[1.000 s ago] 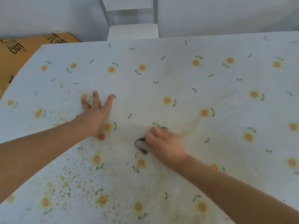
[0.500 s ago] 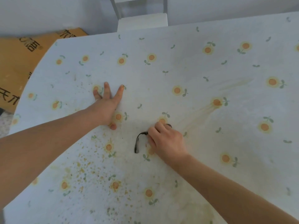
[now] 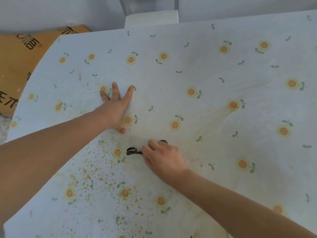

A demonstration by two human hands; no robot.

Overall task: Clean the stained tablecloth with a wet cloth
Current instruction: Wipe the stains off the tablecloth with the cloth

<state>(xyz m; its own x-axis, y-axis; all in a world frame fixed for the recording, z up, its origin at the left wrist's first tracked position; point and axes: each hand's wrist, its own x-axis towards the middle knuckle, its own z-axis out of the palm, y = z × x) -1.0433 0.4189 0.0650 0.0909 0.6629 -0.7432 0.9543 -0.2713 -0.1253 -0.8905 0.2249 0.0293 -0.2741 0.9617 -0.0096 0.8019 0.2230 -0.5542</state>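
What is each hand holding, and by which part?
Right hand grips a dark cloth, middle hidden under its fingers, a looped end poking out. Left hand holds nothing, flat on the tablecloth.

Domestic dining corner: sunflower-printed white tablecloth (image 3: 171,93), stained; white chair (image 3: 151,18) beyond, plain pale wall (image 3: 240,6), brown printed cardboard (image 3: 20,62) alongside.

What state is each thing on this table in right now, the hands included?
tablecloth: spread flat, orange specks at the near left, brownish streak to the right.
left hand: flat, fingers spread, pressing the tablecloth.
right hand: curled over the dark cloth.
dark cloth: bunched under the right hand, mostly hidden.
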